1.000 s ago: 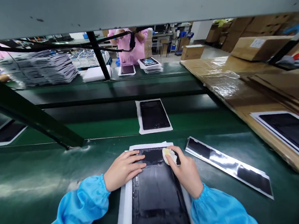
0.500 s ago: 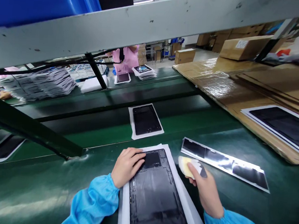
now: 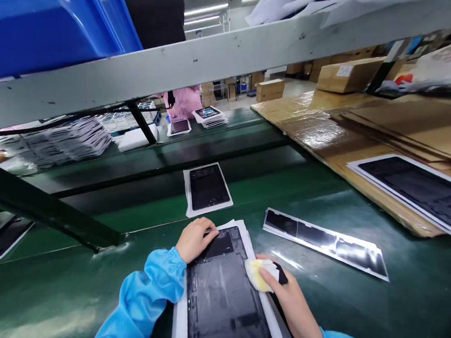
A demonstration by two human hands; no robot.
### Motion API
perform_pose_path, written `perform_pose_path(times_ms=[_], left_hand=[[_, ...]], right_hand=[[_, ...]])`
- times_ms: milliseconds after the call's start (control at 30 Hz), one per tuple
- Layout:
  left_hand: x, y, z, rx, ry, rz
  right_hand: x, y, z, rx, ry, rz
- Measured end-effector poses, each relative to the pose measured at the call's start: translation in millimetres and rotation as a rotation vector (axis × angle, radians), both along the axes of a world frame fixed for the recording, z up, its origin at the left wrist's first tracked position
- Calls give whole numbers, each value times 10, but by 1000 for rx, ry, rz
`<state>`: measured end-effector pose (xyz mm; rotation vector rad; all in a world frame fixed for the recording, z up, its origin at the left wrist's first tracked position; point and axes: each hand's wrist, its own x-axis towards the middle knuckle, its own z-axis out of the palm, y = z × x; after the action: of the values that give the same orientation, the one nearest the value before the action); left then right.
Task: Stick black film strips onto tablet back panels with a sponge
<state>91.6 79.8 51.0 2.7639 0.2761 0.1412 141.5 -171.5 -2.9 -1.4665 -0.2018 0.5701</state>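
Observation:
A black tablet-like panel (image 3: 225, 299) lies on white sheets (image 3: 180, 326) at the bottom centre. My left hand (image 3: 196, 239) rests at its upper left corner, fingers curled together by the dark rectangle there; whether they pinch anything is too small to tell. Closed round a white and yellow pad (image 3: 258, 274), my right hand (image 3: 288, 293) is at the panel's upper right edge. A dark piece shows between the pad and that hand. Right of the panel lies a long white-edged strip (image 3: 327, 242) with dark, shiny sections.
Beyond the panel, another dark panel (image 3: 209, 187) sits on white sheets. Cardboard (image 3: 318, 129) at right bears a further panel (image 3: 423, 187). A green post (image 3: 50, 210) stands at left, and a grey beam (image 3: 203, 58) crosses above. A person in pink (image 3: 184, 103) is at the back.
My right hand has moved left with the pad, from beside the panel to its right edge. My left hand's fingers have drawn in at the corner. The whole view has shifted slightly.

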Motion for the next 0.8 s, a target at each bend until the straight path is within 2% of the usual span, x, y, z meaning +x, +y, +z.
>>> perform_pose_path(times_ms=[133,333,400,500,600,700,800], left_hand=[[-9,22,43,-37,-2,-18],[15,48,31,-83,39,-35],[21,34,23,-84,42,-17],[20,4,50,-87,11,3],[5,-26,128,-89,-26,32],[-32,-65,242,-99,-88,31],[-72,-109,365,-106,-145,-3]], right_hand=[[37,21,-11,-1,-57,73],[66,20,110,-15,-88,117],[56,22,156,-14,-66,130],[31,47,206,18,52,76],[29,94,224,46,118,26],[66,115,222,21,115,43],[103,80,218,-64,-35,91]])
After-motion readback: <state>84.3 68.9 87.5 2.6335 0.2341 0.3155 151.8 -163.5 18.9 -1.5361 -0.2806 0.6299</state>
